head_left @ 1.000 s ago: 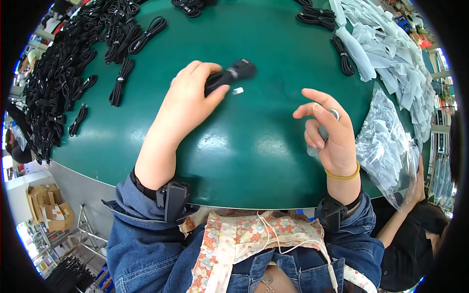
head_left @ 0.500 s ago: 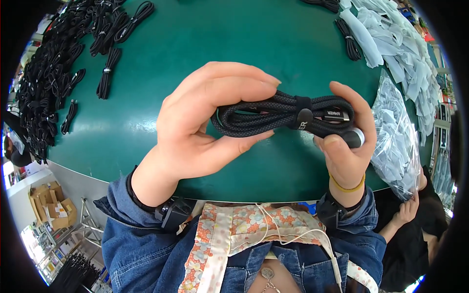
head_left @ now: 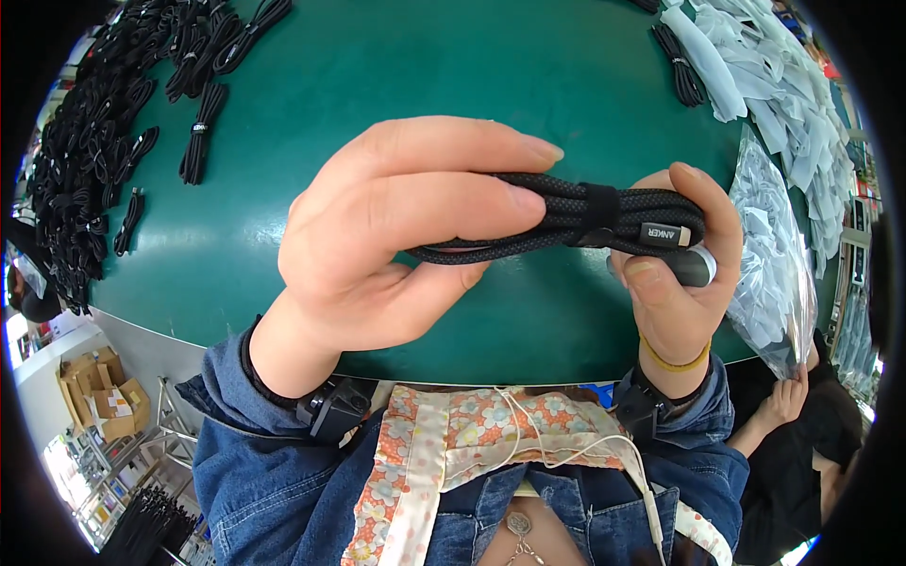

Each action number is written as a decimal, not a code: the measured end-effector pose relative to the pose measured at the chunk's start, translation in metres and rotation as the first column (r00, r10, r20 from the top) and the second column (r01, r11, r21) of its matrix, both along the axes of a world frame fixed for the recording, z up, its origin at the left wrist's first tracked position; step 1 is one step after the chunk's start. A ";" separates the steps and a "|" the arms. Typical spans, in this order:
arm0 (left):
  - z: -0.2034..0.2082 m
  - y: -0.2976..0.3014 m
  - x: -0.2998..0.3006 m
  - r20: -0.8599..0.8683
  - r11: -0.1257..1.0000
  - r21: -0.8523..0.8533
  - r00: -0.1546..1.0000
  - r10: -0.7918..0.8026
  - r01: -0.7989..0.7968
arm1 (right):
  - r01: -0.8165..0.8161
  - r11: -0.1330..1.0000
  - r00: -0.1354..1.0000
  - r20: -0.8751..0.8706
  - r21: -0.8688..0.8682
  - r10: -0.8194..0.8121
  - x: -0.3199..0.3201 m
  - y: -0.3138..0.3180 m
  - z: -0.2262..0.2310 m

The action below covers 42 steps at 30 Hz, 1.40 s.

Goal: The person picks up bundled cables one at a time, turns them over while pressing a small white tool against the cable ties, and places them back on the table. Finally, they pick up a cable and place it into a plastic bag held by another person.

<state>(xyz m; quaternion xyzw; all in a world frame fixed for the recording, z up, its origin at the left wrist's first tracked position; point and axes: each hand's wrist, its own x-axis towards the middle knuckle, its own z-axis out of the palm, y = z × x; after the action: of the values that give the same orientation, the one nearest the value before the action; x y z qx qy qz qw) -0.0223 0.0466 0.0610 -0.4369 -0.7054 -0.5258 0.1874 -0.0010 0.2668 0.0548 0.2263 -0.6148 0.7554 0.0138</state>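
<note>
A coiled black braided cable (head_left: 642,204) lies sideways above the green table, bound by a black strap. My left hand (head_left: 368,226) is closed on its left end, fingers across the top and thumb underneath. A connector (head_left: 665,234) with a dark housing and metal tip shows at the right end of the coil. My right hand (head_left: 689,297) is closed around a short dark cylinder (head_left: 694,267) with a pale end, held by the thumb. The coil's right end rests against this hand's curled fingers, some of which are hidden behind it.
Many black cables (head_left: 80,179) are heaped along the left of the green table (head_left: 425,66). Pale grey pouches (head_left: 793,104) pile up at the right, near another cable (head_left: 678,66). A co-worker's hand (head_left: 785,401) touches a clear bag (head_left: 769,274) of pouches.
The coil has rolled in my hands: the strap's rounded tab has turned downward and the connector faces up more fully. Both hands have shifted slightly, the left leftward and the right rightward.
</note>
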 end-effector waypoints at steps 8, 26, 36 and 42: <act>-0.006 -0.010 -0.009 0.225 0.911 0.410 0.973 -0.054 -0.044 | -0.243 0.929 0.942 0.297 0.280 0.157 -0.008 0.005 0.021; -0.038 -0.131 -0.059 -0.040 0.024 -0.818 0.098 0.994 -0.575 | 0.269 0.865 0.931 0.116 0.424 -0.347 -0.017 -0.001 0.005; -0.010 -0.009 -0.021 0.532 0.970 0.051 0.828 0.174 -0.237 | 0.047 0.902 0.970 0.194 0.429 -0.143 -0.009 -0.004 0.011; -0.005 0.014 0.005 0.671 0.840 0.530 0.662 -0.335 -0.113 | -0.013 0.950 0.983 0.179 0.312 -0.045 -0.006 -0.012 0.003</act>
<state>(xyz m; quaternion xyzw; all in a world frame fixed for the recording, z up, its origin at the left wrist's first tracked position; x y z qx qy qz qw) -0.0177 0.0608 0.0560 -0.1595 -0.5164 -0.8405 -0.0371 -0.0065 0.2548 0.0579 0.1498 -0.7269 0.6663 -0.0729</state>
